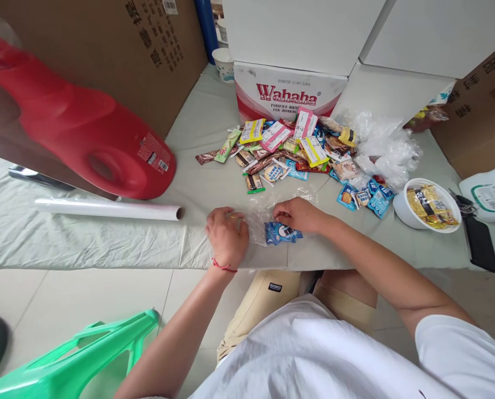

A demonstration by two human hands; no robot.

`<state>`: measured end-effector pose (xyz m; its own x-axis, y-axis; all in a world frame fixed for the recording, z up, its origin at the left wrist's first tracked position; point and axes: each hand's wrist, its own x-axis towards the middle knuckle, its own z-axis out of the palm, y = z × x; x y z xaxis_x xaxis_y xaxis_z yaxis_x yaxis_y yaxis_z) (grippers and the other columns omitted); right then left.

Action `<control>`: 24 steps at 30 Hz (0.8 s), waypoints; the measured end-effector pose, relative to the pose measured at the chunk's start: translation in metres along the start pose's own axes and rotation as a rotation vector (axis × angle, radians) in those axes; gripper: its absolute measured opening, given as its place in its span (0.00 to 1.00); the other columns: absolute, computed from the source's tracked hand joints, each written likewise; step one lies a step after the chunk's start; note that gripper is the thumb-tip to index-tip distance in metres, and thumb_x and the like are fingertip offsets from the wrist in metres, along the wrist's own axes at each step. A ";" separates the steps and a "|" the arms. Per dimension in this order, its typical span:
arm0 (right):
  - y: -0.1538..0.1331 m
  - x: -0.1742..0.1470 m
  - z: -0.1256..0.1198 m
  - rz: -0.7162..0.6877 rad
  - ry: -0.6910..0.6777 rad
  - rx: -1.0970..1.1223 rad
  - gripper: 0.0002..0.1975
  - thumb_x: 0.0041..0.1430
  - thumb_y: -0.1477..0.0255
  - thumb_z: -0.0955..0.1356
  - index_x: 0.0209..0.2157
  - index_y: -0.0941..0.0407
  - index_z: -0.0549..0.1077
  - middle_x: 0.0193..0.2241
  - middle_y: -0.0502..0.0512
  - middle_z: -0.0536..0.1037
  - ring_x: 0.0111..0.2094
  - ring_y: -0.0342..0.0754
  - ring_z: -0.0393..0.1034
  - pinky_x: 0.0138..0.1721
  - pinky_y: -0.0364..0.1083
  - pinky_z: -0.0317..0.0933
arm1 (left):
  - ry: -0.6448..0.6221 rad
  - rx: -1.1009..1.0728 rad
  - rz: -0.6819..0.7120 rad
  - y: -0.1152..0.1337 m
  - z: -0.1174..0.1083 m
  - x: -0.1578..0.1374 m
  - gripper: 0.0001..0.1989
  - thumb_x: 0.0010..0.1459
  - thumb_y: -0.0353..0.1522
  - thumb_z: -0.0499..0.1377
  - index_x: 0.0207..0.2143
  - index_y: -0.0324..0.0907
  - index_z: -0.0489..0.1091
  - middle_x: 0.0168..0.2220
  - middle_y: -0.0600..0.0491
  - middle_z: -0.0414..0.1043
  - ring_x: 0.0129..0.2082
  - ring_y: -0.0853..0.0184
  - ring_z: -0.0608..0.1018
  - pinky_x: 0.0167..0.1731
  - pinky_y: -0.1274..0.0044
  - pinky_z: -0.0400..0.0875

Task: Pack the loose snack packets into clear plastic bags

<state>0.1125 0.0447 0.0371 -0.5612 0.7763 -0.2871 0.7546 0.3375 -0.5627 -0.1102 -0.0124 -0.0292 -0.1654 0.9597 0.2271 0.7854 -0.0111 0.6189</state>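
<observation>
A clear plastic bag [256,224] lies crumpled near the front edge of the table, between my two hands. My left hand [228,235] is closed on the bag's left side, fingers curled over the film. From the right, my right hand [299,215] reaches in with bent fingers pinched on the film at the bag's other side. Just under the right fingers is a blue snack packet [281,234]; whether it sits inside the bag or beneath it, I cannot tell. Behind my hands spreads a pile of wrapped snacks [276,136] in many colours.
Left of my hands lie a white roll [110,208] and a large red jug [89,127]. To the right are a white tub [407,213] of yellow packets, a black phone-like object [482,244] and crumpled clear bags [391,152]. A Wahaha carton [289,91] stands behind.
</observation>
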 end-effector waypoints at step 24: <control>0.013 -0.020 -0.009 0.157 0.018 -0.162 0.11 0.69 0.70 0.65 0.41 0.54 0.81 0.38 0.53 0.84 0.38 0.48 0.75 0.37 0.43 0.56 | -0.082 0.154 0.587 0.043 0.007 -0.047 0.17 0.67 0.30 0.56 0.56 0.44 0.76 0.54 0.48 0.81 0.53 0.52 0.78 0.49 0.62 0.72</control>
<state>0.1362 0.0381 0.0424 -0.4276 0.8350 -0.3463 0.8777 0.2917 -0.3803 -0.0642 -0.0560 -0.0182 0.3627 0.8244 0.4345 0.8097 -0.5096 0.2909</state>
